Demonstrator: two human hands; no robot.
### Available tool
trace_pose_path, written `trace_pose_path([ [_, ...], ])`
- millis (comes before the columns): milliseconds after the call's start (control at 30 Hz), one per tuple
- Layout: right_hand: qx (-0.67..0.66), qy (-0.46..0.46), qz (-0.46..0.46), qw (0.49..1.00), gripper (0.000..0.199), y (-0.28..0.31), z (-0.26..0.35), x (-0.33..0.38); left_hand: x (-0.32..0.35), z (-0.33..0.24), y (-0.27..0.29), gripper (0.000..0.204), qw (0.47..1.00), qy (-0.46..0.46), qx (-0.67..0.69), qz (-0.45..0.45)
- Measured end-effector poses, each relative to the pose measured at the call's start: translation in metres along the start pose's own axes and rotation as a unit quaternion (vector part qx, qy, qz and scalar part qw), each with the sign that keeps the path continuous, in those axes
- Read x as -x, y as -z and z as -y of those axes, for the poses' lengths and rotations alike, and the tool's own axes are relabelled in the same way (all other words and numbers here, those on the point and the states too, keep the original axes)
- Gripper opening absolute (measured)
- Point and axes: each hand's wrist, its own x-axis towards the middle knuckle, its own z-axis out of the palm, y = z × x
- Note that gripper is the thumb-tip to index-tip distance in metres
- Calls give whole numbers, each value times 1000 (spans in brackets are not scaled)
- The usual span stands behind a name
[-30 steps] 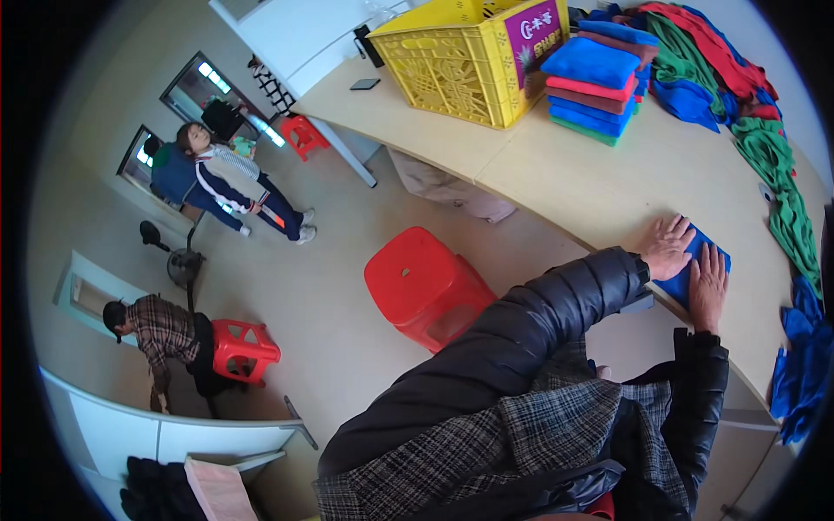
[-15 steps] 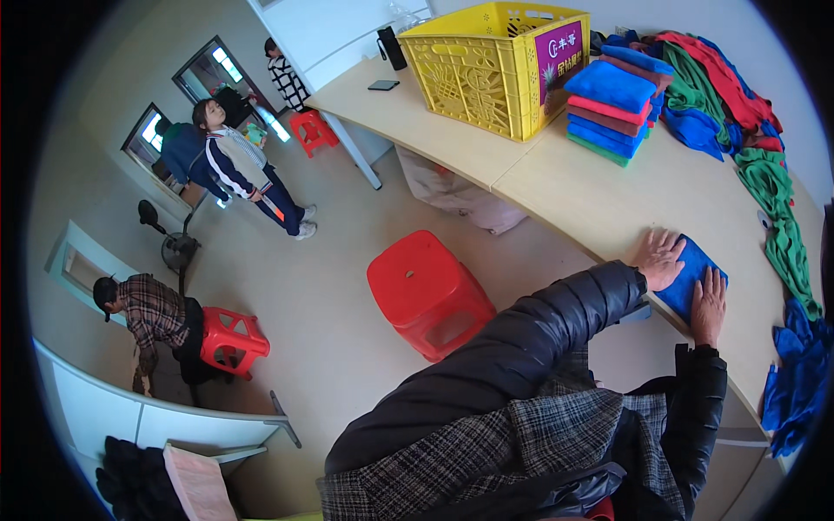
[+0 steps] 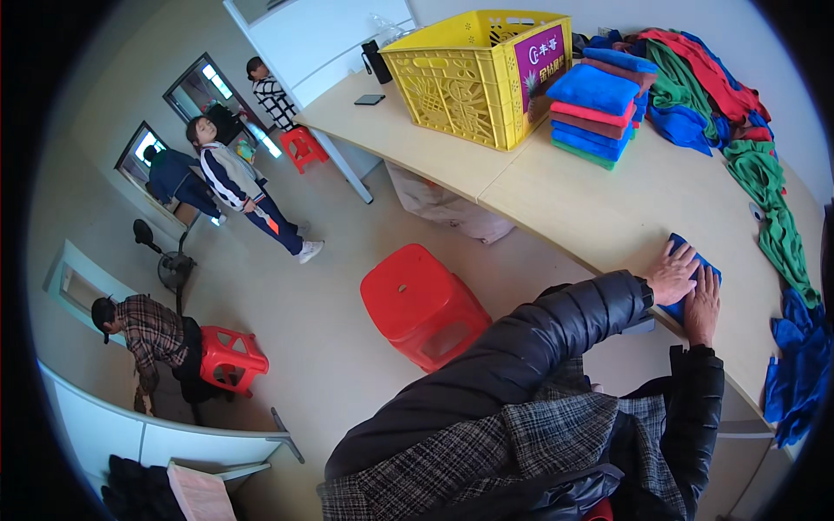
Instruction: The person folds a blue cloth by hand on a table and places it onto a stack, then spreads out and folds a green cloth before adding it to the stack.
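- My left hand lies palm down, fingers extended and pinching nothing, on a blue cloth.
- My right hand is just beside it, also flat, its outstretched fingers resting on the same cloth.
- The cloth is under both my palms, at the near edge of the table.
- Beyond my hands, to the left, stands a folded stack; farther past it, a yellow crate.
- Right of my hands trail loose green cloths.
- Well left of them, lower down, is a red stool.
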Motion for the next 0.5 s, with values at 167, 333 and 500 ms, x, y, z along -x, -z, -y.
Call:
trace_pose_path([
  [167, 19, 6, -2, 1000, 54, -2, -3, -2, -1, 5, -14, 59, 995, 51, 53, 66],
  [333, 13, 4, -1, 1000, 54, -2, -4, 0, 1, 1, -16, 61, 993, 63, 76, 58],
  [500, 10, 6, -6, 1000, 54, 0, -1, -1, 3, 3, -15, 61, 993, 70, 69, 59],
])
